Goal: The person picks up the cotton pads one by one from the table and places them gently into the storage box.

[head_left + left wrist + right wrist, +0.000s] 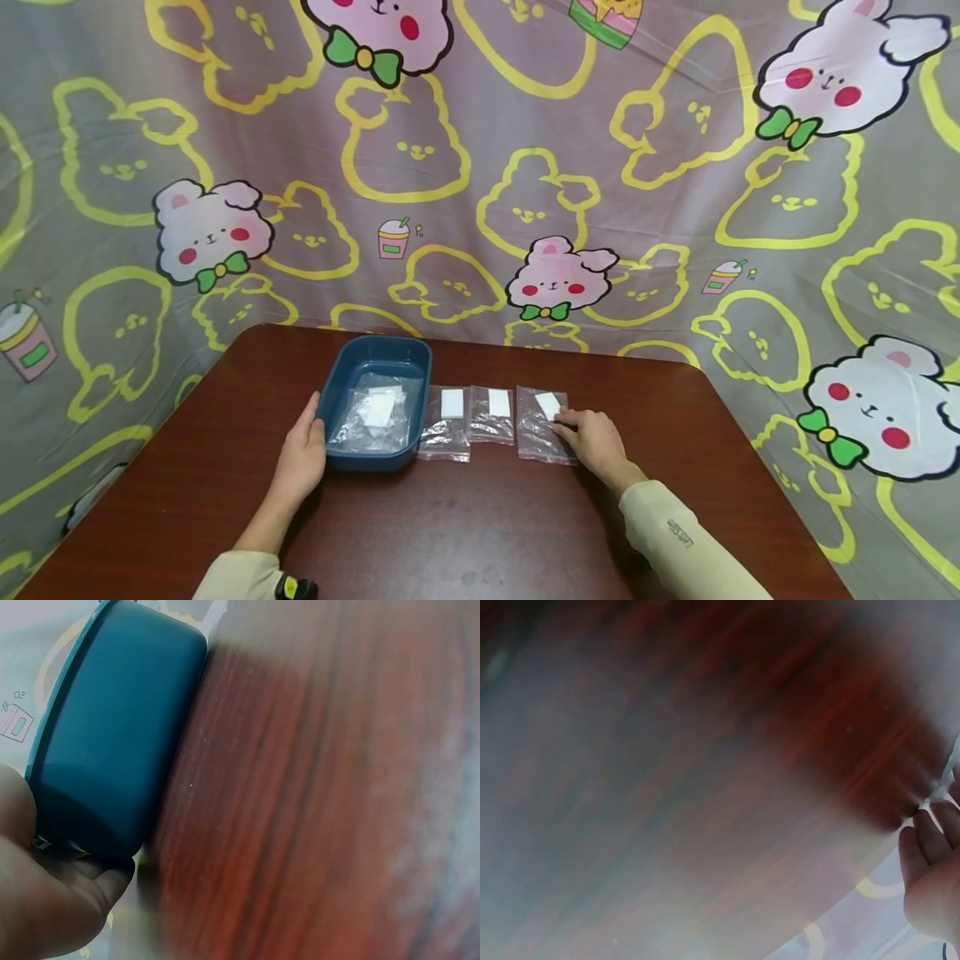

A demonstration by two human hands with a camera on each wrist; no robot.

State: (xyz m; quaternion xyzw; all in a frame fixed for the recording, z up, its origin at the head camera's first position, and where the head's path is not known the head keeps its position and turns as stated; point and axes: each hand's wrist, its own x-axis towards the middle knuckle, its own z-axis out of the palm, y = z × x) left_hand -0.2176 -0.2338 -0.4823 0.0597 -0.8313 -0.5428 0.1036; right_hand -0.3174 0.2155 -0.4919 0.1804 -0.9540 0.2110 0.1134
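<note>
A deep blue plastic bin stands on the table with several clear zip bags holding white pieces inside it. My left hand grips the bin's left side at the rim; in the left wrist view the hand wraps the end of the bin. To the bin's right lie three more clear bags, a left one, a middle one and a right one, each with a white rectangle. My right hand pinches the right bag's right edge beside its white rectangle.
The brown wooden table extends in front of the bags and to both sides. Behind it hangs a grey curtain printed with yellow outlines and white rabbits. The right wrist view mostly has the blurred tabletop.
</note>
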